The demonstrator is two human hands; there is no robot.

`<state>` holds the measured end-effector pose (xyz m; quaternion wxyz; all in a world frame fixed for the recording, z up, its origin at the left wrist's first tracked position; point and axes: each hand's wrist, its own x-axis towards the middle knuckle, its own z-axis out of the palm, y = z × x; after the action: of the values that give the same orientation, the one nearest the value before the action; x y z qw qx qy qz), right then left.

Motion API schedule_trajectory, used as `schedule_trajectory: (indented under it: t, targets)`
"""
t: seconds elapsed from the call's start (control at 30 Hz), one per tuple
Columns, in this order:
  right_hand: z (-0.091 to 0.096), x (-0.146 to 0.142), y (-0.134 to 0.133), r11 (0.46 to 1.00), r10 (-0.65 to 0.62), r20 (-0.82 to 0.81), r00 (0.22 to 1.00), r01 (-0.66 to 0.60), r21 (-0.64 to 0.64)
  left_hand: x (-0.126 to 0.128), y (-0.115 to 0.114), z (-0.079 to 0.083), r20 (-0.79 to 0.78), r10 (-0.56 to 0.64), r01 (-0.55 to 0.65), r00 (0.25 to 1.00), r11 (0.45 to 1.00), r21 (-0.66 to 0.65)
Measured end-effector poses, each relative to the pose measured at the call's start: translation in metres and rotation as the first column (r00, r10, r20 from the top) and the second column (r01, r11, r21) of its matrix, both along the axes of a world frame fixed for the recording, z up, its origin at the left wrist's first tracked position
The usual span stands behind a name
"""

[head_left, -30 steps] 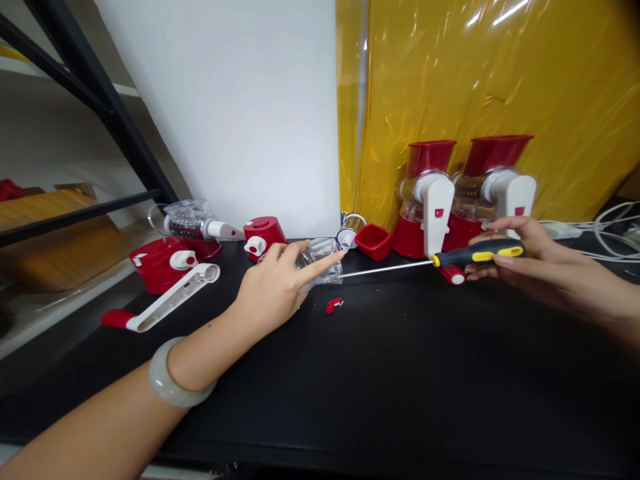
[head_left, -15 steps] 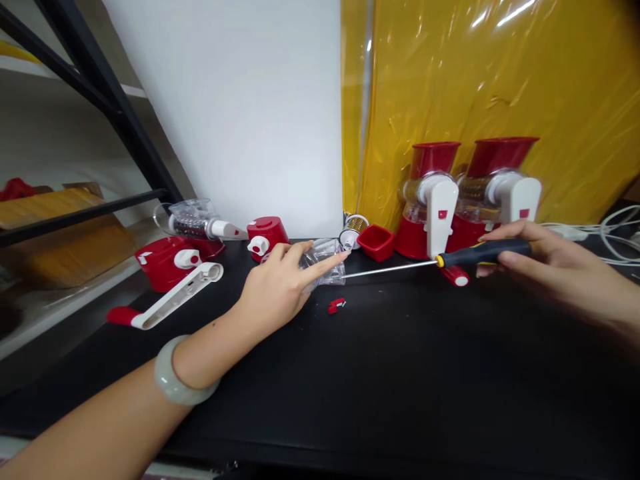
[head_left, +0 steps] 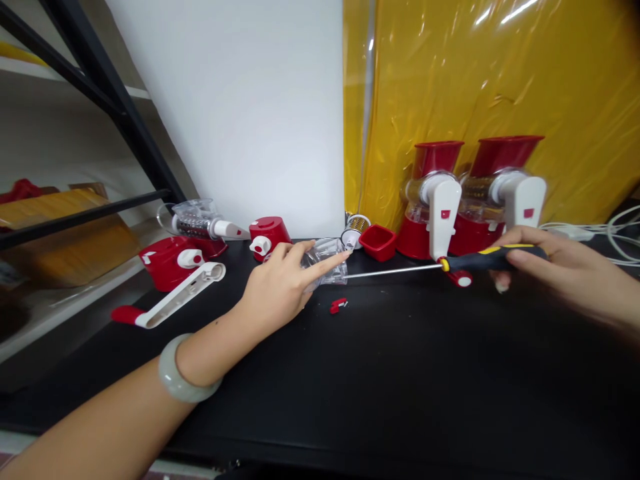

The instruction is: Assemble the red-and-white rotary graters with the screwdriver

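Under my left hand lies a clear plastic grater housing on the black table, held down by the fingers, with the index finger stretched along it. My right hand grips the black and yellow handle of a screwdriver. Its long metal shaft runs left, and the tip meets the right end of the housing; the exact contact is too small to make out. Just in front of the housing lies a small red and white part. Behind it rest a drum grater cone and a red hopper.
Two assembled rotary graters stand at the back right, close to the screwdriver. To the left are red bases, a white crank handle and another clear housing. White cables lie at the far right.
The fingers of my right hand have shifted on the screwdriver handle, and the hand sits slightly further right. My left hand stays on the clear housing.
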<state>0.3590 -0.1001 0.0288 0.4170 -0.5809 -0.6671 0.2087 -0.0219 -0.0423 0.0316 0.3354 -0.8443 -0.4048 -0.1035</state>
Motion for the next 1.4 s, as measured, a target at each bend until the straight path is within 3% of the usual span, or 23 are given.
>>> schedule_trajectory:
  t: [0.07, 0.23, 0.43, 0.53, 0.67, 0.9, 0.97, 1.1, 1.3, 1.4]
  targets:
    - [-0.001, -0.004, 0.001, 0.999, -0.001, -0.023, 1.0, 0.0, -0.035, 0.0, 0.0, 0.0, 0.002, -0.007, 0.007, 1.0, 1.0, 0.002]
    - [0.003, -0.016, -0.005, 0.998, -0.053, -0.355, 0.933, 0.062, 0.014, 0.0, 0.001, 0.0, 0.006, 0.0, 0.0, 1.0, 1.0, -0.007]
    - [0.002, -0.008, -0.001, 0.996, -0.086, -0.108, 0.99, 0.083, -0.031, 0.0, 0.0, -0.001, 0.003, 0.005, -0.005, 1.0, 1.0, -0.011]
    - [0.002, -0.012, -0.001, 0.996, -0.063, -0.169, 0.984, 0.052, -0.065, 0.0, 0.001, -0.001, 0.0, 0.004, -0.004, 1.0, 1.0, -0.014]
    - [0.005, -0.016, -0.007, 1.0, -0.022, -0.347, 0.937, 0.021, -0.006, 0.0, 0.002, -0.001, 0.002, -0.001, 0.001, 1.0, 1.0, -0.012]
    - [-0.001, -0.009, 0.001, 1.0, -0.027, -0.098, 0.995, 0.025, -0.018, 0.0, 0.001, -0.002, 0.004, 0.007, -0.007, 1.0, 1.0, -0.015]
    - [-0.001, -0.013, 0.001, 1.0, -0.018, -0.142, 0.99, 0.016, -0.015, 0.0, 0.001, -0.001, 0.007, 0.007, -0.007, 1.0, 1.0, -0.016]
    - [0.002, -0.018, -0.005, 0.998, 0.039, -0.381, 0.924, -0.018, 0.059, -0.001, 0.002, -0.001, 0.011, 0.005, -0.005, 1.0, 1.0, -0.014]
    - [0.0, -0.01, -0.003, 0.999, 0.052, -0.137, 0.989, -0.051, 0.012, 0.0, 0.001, -0.002, -0.003, 0.008, -0.008, 1.0, 1.0, -0.014]
    - [0.0, -0.013, -0.003, 0.998, 0.065, -0.322, 0.944, -0.056, 0.039, 0.0, 0.001, -0.002, 0.0, 0.012, -0.012, 1.0, 1.0, -0.014]
